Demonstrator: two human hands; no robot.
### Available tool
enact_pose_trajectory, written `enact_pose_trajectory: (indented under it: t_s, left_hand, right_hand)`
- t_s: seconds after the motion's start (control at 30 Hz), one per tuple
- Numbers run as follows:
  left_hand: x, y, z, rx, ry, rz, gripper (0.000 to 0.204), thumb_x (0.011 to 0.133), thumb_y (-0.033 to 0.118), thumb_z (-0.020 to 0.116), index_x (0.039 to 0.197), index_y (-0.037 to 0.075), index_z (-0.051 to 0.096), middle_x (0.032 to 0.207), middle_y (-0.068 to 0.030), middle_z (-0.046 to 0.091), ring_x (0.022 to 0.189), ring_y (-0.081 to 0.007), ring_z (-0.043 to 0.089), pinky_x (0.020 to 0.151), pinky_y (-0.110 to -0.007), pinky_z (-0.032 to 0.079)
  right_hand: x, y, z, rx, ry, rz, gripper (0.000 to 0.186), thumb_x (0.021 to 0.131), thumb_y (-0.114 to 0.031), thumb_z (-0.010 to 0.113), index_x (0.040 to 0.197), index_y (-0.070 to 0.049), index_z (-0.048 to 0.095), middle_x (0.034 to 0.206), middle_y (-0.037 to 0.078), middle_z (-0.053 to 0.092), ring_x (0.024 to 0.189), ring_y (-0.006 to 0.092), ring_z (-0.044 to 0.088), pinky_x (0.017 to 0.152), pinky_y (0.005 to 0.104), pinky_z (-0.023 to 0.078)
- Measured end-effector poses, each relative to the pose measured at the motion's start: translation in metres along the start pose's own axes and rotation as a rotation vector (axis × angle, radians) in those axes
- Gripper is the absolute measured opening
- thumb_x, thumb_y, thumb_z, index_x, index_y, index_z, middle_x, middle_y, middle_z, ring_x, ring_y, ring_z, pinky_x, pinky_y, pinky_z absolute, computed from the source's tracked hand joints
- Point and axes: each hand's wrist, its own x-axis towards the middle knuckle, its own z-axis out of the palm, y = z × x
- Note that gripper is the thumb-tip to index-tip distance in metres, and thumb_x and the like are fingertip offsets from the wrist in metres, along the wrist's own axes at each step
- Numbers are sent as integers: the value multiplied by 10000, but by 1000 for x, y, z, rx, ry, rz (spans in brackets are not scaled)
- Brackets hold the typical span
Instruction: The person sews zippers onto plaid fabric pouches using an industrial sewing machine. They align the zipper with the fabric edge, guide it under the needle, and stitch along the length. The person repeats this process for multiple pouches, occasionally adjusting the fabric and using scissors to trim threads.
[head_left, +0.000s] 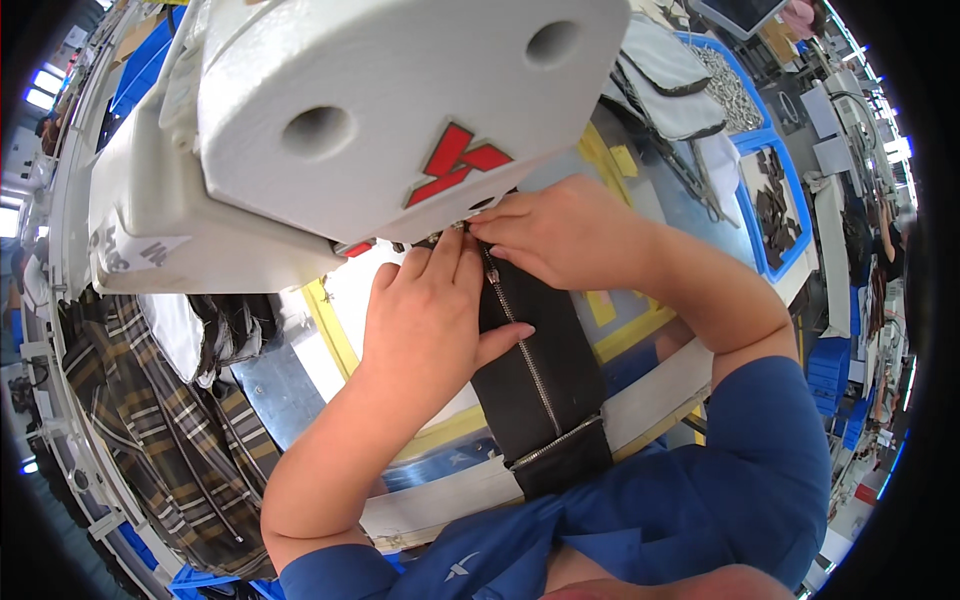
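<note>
Cloth (575, 350) with a zipper (535, 372), beneath the sewing machine (400, 90).

I see the left hand (425, 305) laid flat on it, fingers slightly apart, thumb across the zipper; the right hand (575, 230) touches its far end — pinching or not, I can't tell. Off right, one blue bin (763, 110) holds silvery bits (733, 95) — the nearer bin (803, 215), dark brown pieces (773, 205).

Black zippered strip (559, 350), far end hidden under white machine (390, 75), monitor (742, 10) cut by top edge, metal pieces (730, 92) indistinct
</note>
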Motion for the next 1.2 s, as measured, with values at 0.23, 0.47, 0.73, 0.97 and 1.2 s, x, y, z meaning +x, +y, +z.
enact_pose_trajectory:
  t_s: [0.23, 0.47, 0.73, 0.97, 1.2]
  left_hand:
    - [-3, 0, -6, 19, -41, -46, 1008, 748, 673, 850, 1406, -57, 626, 1512, -215, 621, 1171, -365, 673, 993, -458, 509]
    - [-2, 2, -9, 2, -21, -32, 985, 738, 647, 866, 1391, -55, 641, 1499, -213, 630, 1182, -372, 672, 979, -465, 509]
    - [-1, 7, -5, 6, 3, -54, 938, 685, 483, 952, 1396, -47, 647, 1502, -239, 624, 1381, -400, 586, 1157, -505, 422]
    - [8, 12, 17, -34, 33, 155, 849, 824, 455, 864, 1451, -55, 605, 1548, -256, 579, 1415, -429, 548, 1162, -525, 407]
    - [0, 5, 27, 56, 148, 176, 773, 907, 518, 785, 1403, -57, 641, 1487, -250, 625, 1339, -413, 602, 1115, -531, 435]
  right_hand:
    - [3, -7, 6, -8, 72, 8, 323, 933, -210, 772, 1233, -90, 793, 1238, 6, 801, 1036, 191, 783, 808, 352, 642]
    - [-5, -7, 6, 5, 30, 30, 353, 989, -279, 708, 1301, -122, 753, 1368, 2, 753, 1023, 210, 786, 780, 366, 643]
    - [0, -2, 8, 28, -112, 28, 414, 1045, -333, 631, 1361, -80, 716, 1434, 48, 704, 1077, 246, 769, 819, 408, 643]
    - [-47, 18, -15, 22, 3, -8, 334, 1033, -286, 640, 1295, -98, 726, 1359, 53, 723, 1026, 279, 764, 805, 416, 629]
    - [-108, 98, -141, 67, 627, 746, 177, 972, -212, 730, 1045, -79, 822, 1020, 112, 790, 883, 253, 746, 776, 361, 587]
